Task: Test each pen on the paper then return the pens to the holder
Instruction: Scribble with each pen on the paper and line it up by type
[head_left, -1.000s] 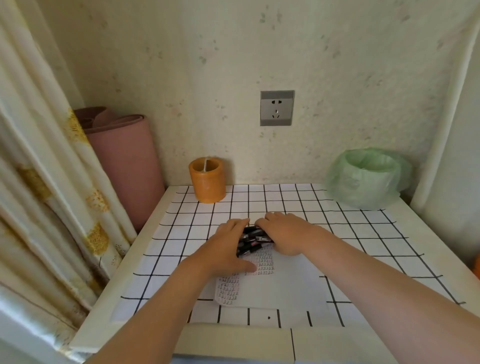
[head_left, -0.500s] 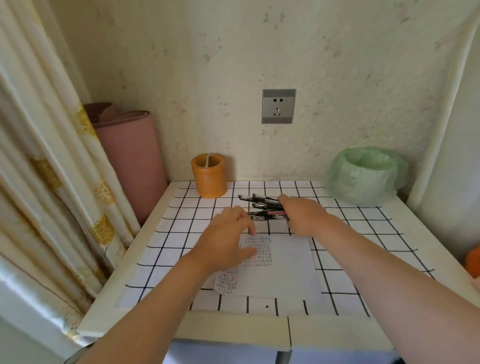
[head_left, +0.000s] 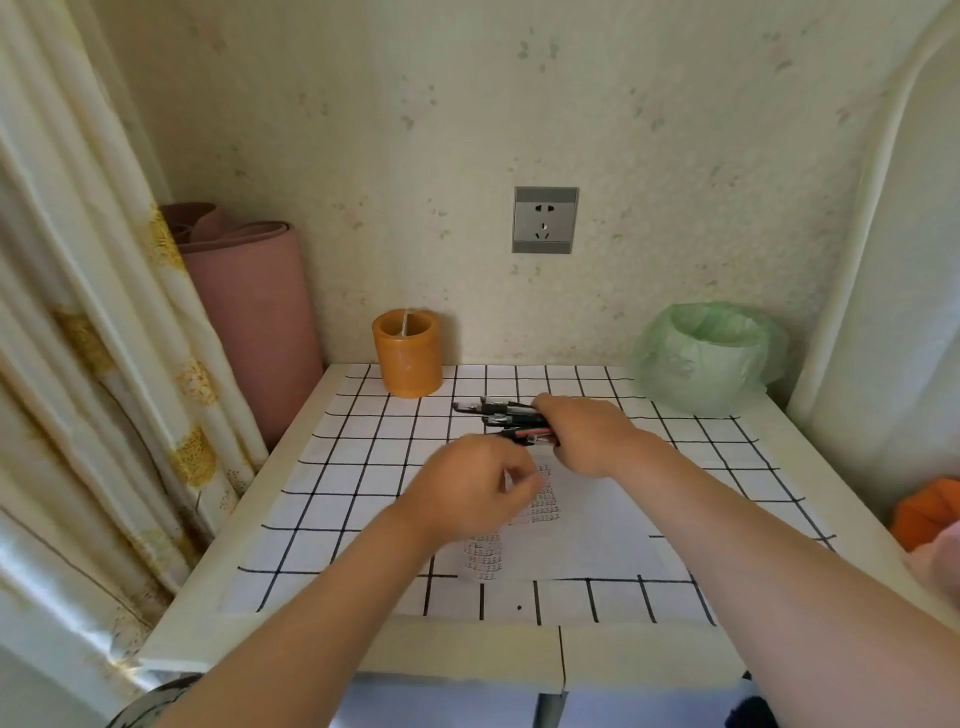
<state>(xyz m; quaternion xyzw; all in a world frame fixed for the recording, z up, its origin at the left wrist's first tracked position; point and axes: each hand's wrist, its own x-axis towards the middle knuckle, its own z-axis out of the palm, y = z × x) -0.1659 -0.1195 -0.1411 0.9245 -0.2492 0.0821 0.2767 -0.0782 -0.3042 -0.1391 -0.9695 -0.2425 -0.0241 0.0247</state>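
Note:
My right hand (head_left: 592, 436) grips a bundle of several pens (head_left: 506, 418), black and red, held roughly level above the table with their ends pointing left. My left hand (head_left: 475, 486) hovers just below and left of the bundle, fingers loosely curled, holding nothing that I can see. Beneath both hands lies a white sheet of paper (head_left: 587, 535) with rows of small pen marks. The orange cylindrical holder (head_left: 408, 353) stands at the back left of the table, with one thin white stick in it.
The table (head_left: 363, 467) has a white top with a black grid. A green plastic bag over a bin (head_left: 709, 358) stands at the back right. A rolled pink mat (head_left: 249, 312) and a curtain (head_left: 78, 338) flank the left side. Orange cloth (head_left: 930, 512) sits at the right edge.
My right hand has lifted the gathered pens off the paper and carried them back toward the holder. My left hand has let go of them and stays low over the paper.

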